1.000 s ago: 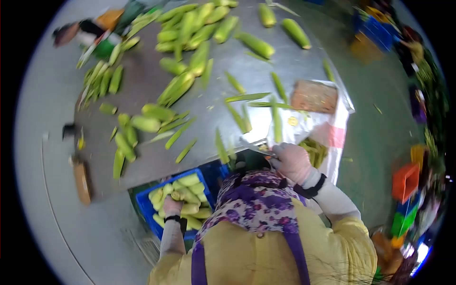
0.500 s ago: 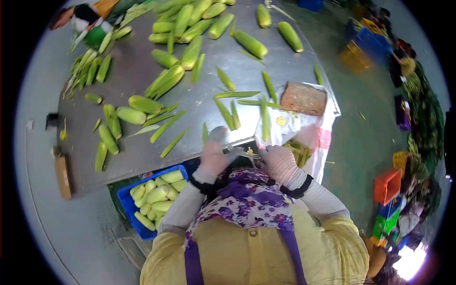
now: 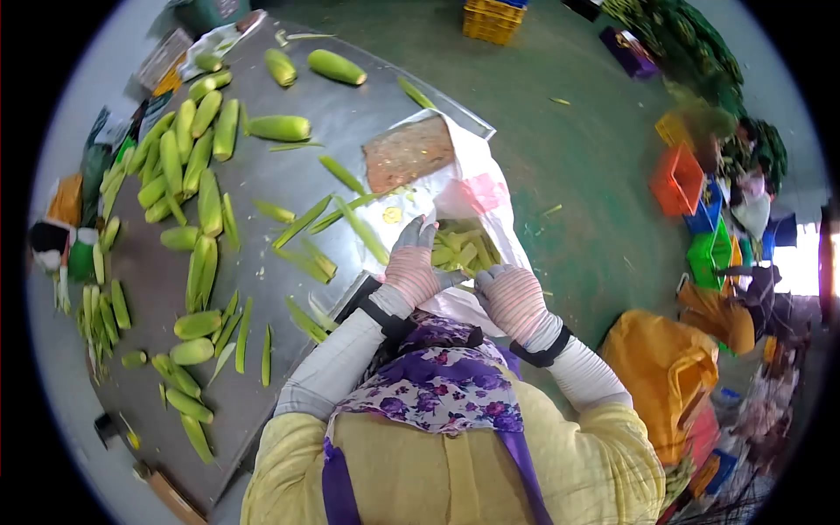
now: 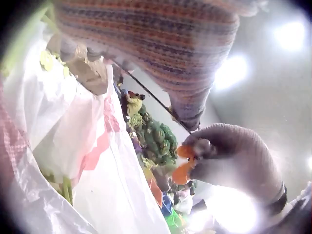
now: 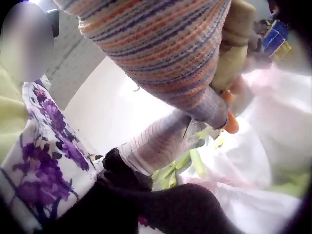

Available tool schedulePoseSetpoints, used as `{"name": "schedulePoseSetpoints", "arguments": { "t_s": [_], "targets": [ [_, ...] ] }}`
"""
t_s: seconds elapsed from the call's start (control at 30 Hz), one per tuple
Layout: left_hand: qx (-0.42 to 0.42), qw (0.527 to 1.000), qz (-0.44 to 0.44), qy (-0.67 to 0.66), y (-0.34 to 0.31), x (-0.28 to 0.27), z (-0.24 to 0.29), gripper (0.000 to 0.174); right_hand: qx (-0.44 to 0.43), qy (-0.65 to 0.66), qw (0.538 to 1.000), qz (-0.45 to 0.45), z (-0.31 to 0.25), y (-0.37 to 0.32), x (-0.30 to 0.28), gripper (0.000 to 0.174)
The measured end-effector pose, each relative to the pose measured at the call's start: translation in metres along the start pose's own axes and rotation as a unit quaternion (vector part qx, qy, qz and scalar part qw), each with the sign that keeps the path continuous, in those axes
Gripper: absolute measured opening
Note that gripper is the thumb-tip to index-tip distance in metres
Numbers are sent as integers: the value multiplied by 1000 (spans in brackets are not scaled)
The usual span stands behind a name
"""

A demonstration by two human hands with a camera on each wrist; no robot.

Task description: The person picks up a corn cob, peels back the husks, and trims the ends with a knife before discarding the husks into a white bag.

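Observation:
My left hand (image 3: 413, 271) is held over the mouth of a white sack (image 3: 481, 191) with a pink stripe, its index finger and thumb stretched out. Beside it my right hand (image 3: 512, 297) grips a knife by the orange handle (image 4: 181, 173). In the left wrist view the thin blade (image 4: 153, 96) runs across to the left hand, whose thumb tip is right at it. Both hands wear striped knit gloves with grey fingers. Cut green husk pieces (image 3: 468, 249) lie in the sack. The right wrist view shows the orange handle (image 5: 232, 123) below the right fingers.
A metal table (image 3: 271, 210) to the left carries several ears of corn (image 3: 206, 157) in green husks and loose husk strips (image 3: 245, 332). A brown board (image 3: 411, 153) lies at its corner on the sack. An orange bag (image 3: 656, 376) and coloured crates (image 3: 678, 179) stand right.
My left hand has left the blue crate of pale corn and come up beside the knife. My body has turned right, bringing both hands over the sack; the crate is out of view.

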State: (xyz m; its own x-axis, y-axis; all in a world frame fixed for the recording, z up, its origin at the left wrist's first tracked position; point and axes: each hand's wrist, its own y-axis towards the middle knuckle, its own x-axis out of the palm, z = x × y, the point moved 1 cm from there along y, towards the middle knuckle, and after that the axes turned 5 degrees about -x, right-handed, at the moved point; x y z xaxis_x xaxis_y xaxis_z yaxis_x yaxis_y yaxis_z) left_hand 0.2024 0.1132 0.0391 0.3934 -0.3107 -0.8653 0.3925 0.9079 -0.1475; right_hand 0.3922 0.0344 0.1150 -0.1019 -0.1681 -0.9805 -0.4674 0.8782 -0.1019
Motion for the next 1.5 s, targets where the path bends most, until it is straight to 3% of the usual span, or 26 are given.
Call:
{"name": "schedulePoseSetpoints", "arguments": {
  "t_s": [0.1,0.2,0.3,0.33,0.43,0.47,0.5,0.57,0.6,0.63,0.67,0.7,0.73,0.77,0.8,0.83,0.9,0.97,1.0,1.1,1.17,1.27,1.37,1.4,1.5],
  "targets": [
    [28,1000,1,10,11,11,13,106,28,11,999,20,6,-19,2,16],
    [55,997,12,47,18,8,31,96,55,-8,998,-23,2,-31,4,13],
    [69,991,83,-77,35,21,16,85,80,-5,997,-13,4,-40,-1,12],
    [57,982,148,-100,38,19,13,64,88,0,996,2,7,-43,1,12],
    [13,982,73,-175,49,5,-6,47,121,19,992,17,14,-48,11,16],
    [91,979,166,-73,46,1,-1,36,124,31,992,18,14,-45,17,19],
    [35,977,161,-132,34,1,3,35,145,39,988,18,15,-46,27,24],
    [65,956,259,-120,25,4,-14,38,197,165,966,-6,14,-29,22,31],
    [61,955,259,-131,17,0,-26,38,206,233,950,-2,15,-22,22,34],
    [29,943,300,-144,9,-7,-34,32,141,311,939,42,26,-21,45,35],
    [-21,942,297,-153,-3,-12,-55,31,193,496,846,-21,30,-12,43,35],
    [-70,940,291,-165,-14,-12,-78,30,246,651,712,-95,30,-4,37,35],
    [-112,943,278,-146,-30,-17,-104,29,232,685,684,-95,28,4,32,34],
    [-126,923,346,-114,-46,-21,-128,30,221,718,653,-95,25,15,31,33],
    [-201,916,335,-90,-64,-26,-154,27,212,669,704,-108,24,28,40,31],
    [-274,905,320,-68,-83,-38,-173,24,116,456,880,-71,25,41,54,30],
    [-360,856,353,-112,-118,-54,-227,23,126,425,893,-85,12,61,52,29],
    [-483,800,327,-139,-154,-74,-271,24,141,503,845,-113,-2,81,49,29],
    [-504,772,362,-139,-175,-79,-297,28,155,539,818,-126,-8,88,46,29],
    [-548,682,464,-139,-237,-90,-383,41,61,417,904,-76,-39,114,31,30],
    [-589,741,314,75,-268,-132,-398,43,53,428,900,-64,-49,119,37,30],
    [-503,768,182,351,-302,-144,-447,49,27,406,910,-77,-64,123,42,31],
    [-485,798,82,348,-302,-156,-474,64,75,457,878,-123,-75,127,58,34],
    [-485,817,39,311,-286,-187,-432,69,59,457,880,-113,-82,129,58,40],
    [-431,856,-38,281,-274,-207,-422,70,40,455,883,-111,-101,136,40,44]
  ]
}}
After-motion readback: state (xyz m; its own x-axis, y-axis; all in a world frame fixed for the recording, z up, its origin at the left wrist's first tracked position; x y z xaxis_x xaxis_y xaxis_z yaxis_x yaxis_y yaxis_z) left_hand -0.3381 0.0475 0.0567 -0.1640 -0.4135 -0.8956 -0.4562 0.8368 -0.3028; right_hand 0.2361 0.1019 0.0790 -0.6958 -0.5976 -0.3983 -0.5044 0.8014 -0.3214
